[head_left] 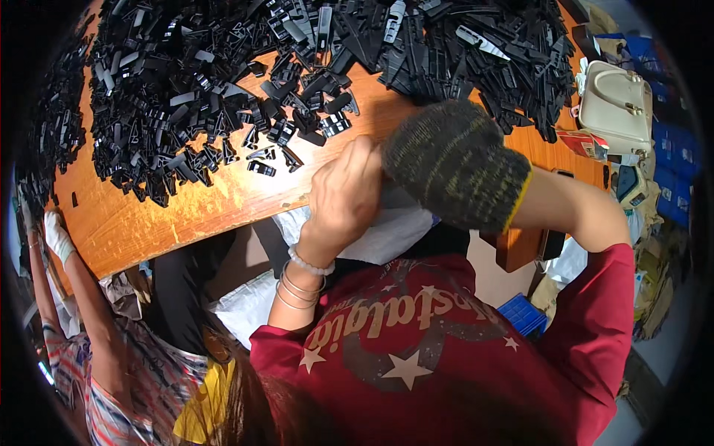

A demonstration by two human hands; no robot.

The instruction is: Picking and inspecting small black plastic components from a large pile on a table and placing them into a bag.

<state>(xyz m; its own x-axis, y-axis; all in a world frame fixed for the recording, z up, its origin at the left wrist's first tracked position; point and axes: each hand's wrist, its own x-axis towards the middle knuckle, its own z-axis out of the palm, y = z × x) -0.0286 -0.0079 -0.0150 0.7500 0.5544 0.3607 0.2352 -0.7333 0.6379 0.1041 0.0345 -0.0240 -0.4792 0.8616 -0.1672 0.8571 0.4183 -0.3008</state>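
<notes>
Maroon shirt (446, 364) fills your low centre, closest to the camera. Above it, your bare left hand (346, 186) is at the front edge of the wooden table (123, 234), back of the hand up, fingers curled in. Your right hand (457, 160), in a dark knit glove with a yellow cuff, sits right up against it; can't tell from this angle whether they touch or just overlap. Grip: left looks narrow, but whether anything is pinched in it I can't tell. Right fingertips are hidden behind the glove's bulk, so no call on that one either. Parts: small black clips (163, 126) heap over the left and centre of the table, a few loose clips (262, 169) lie just beyond your left hand, and longer black pieces (424, 63) are piled farther back, right of centre. White sheeting (390, 230) shows below your hands, over the lap. Step in hand, my read: close two-handed work on something small, in front of the piles rather than in them. Next move, as I'd judge it, calls for keeping both hands together until that work is done, then parting them without knocking the loose clips. Co-worker's white-gloved hand (57, 232) is at the table's left end, well apart from yours.
</notes>
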